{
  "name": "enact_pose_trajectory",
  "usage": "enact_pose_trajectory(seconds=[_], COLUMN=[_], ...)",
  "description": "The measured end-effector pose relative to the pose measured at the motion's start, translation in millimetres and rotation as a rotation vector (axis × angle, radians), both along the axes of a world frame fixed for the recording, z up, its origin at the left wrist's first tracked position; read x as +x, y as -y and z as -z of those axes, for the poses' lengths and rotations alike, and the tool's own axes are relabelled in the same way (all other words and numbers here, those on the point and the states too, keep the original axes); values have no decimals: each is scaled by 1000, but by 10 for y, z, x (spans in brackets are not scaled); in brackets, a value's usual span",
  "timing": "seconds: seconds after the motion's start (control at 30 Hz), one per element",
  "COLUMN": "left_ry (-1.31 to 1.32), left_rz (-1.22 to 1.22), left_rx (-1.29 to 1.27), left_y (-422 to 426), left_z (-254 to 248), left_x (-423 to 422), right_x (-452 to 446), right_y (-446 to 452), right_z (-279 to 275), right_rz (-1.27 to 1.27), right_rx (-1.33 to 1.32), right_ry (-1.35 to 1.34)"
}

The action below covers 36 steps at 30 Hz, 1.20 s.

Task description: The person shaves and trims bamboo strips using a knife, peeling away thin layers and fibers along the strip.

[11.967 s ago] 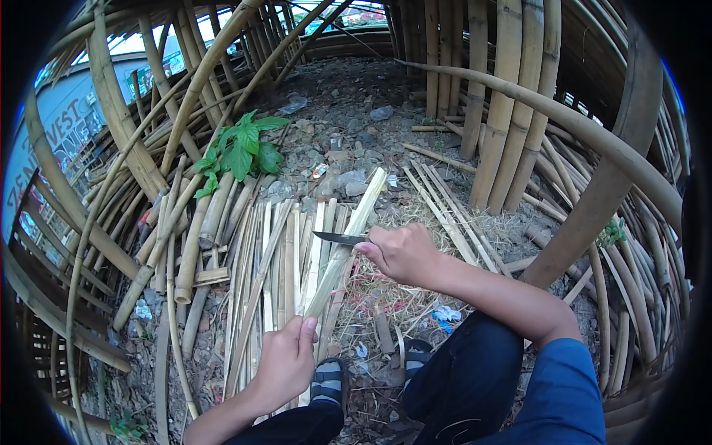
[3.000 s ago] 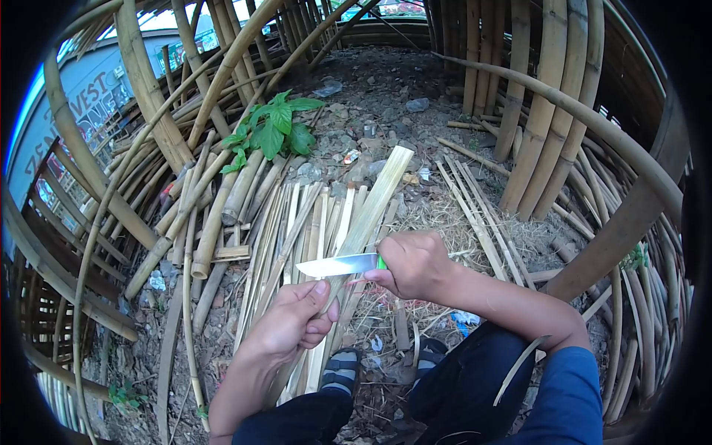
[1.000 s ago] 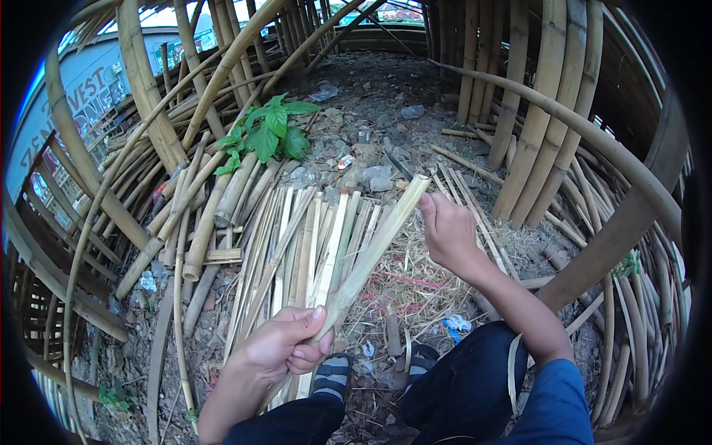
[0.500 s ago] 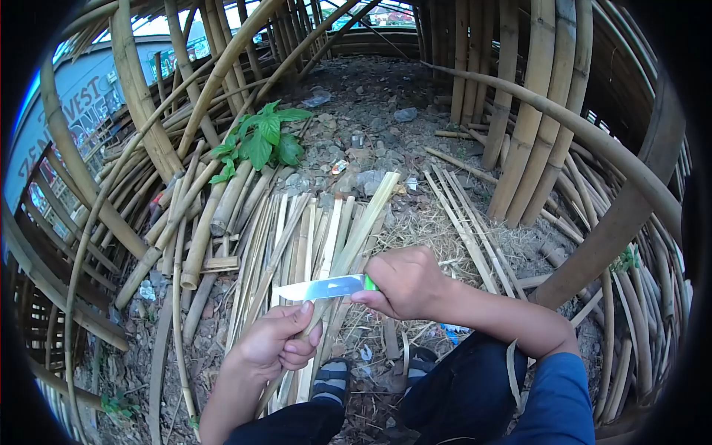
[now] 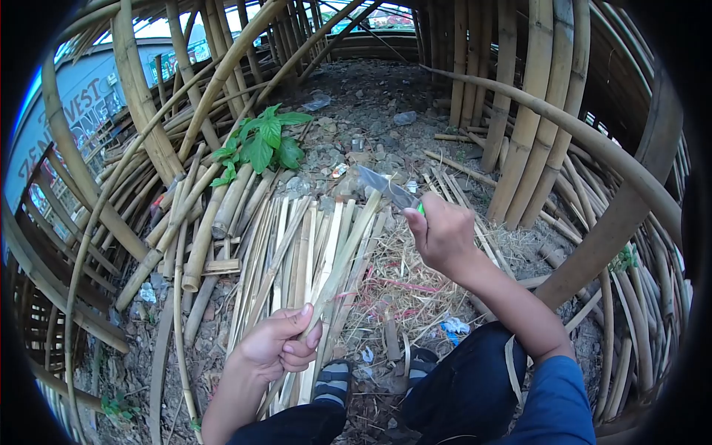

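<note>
My left hand [image 5: 278,343] is closed round the lower part of a pale green bamboo strip [image 5: 343,261], which slants up and away from me. In my right hand [image 5: 445,231] is a knife [image 5: 387,188] with a bit of green handle showing. Its blade points up and left, at the strip's far end; whether it touches the strip I cannot tell. Beneath and left of the held strip lies a row of split bamboo strips [image 5: 294,256] on the ground.
Bamboo poles [image 5: 530,119] stand at the right, and a long curved pole [image 5: 564,115] crosses there. Stacked poles [image 5: 204,237] and a leafy plant [image 5: 261,141] are at the left. Shavings [image 5: 408,285] cover ground before my sandalled feet [image 5: 334,382].
Over the last half second my right hand has moved the knife up and away, from near my left hand to the strip's far end. My left hand has barely moved.
</note>
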<state>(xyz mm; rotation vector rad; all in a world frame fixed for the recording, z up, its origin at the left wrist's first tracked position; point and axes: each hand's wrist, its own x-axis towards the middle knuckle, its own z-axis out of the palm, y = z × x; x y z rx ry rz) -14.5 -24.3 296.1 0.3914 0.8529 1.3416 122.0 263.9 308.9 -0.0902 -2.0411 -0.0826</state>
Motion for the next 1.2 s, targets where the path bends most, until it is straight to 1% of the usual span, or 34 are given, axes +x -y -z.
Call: enact_pose_trajectory(seconds=[0.07, 0.1, 0.17, 0.2, 0.27, 0.3, 0.37, 0.43, 0.5, 0.57, 0.63, 0.7, 0.77, 0.8, 0.87, 1.0, 1.07, 1.2], left_ry=[13, 14, -216, -216, -520, -521, -702, -748, -793, -751, -721, -688, -553, -551, -455, -439, -585, -597], left_rz=[60, 62, -108, -116, -291, -291, -378, -395, -415, -439, -435, -432, -388, -388, -429, -456, -486, -502], left_rx=[-38, -40, -153, -144, -199, -199, -158, -126, -93, -47, -57, -68, -120, -120, -55, -63, -28, -20], left_y=[5, 1, 11, -20, -73, -113, -199, -266, -311, -328, -331, -327, -328, -328, -314, -301, -301, -277], left_z=[26, -3, -118, -154, -186, -170, -112, -89, -73, -62, -32, -32, -60, -64, -77, -157, -126, -123], left_x=[-6, 18, 95, 127, 216, 246, 298, 351, 387, 395, 383, 377, 385, 381, 366, 380, 375, 391], right_x=[48, 93, 121, 113, 184, 194, 174, 139, 92, 53, 31, 21, 28, 27, 18, 19, 35, 44], right_y=[-178, -295, -470, -454, -285, -179, 113, 354, 548, 608, 630, 643, 647, 641, 634, 615, 606, 594], right_z=[8, 69, 187, 131, 34, -1, -47, 6, 2, 14, 25, 27, 29, 20, 21, 26, 23, 48], right_rz=[272, 274, 372, 366, 274, 195, 23, -95, -223, -252, -293, -283, -268, -271, -280, -290, -292, -302], right_rx=[-478, -480, -692, -682, -715, -628, -472, -261, -164, -128, -62, -27, 5, 9, 15, 38, 40, 71], right_ry=[181, 182, 211, 211, 118, 97, 178, 294, 266, 265, 278, 288, 302, 296, 292, 264, 264, 237])
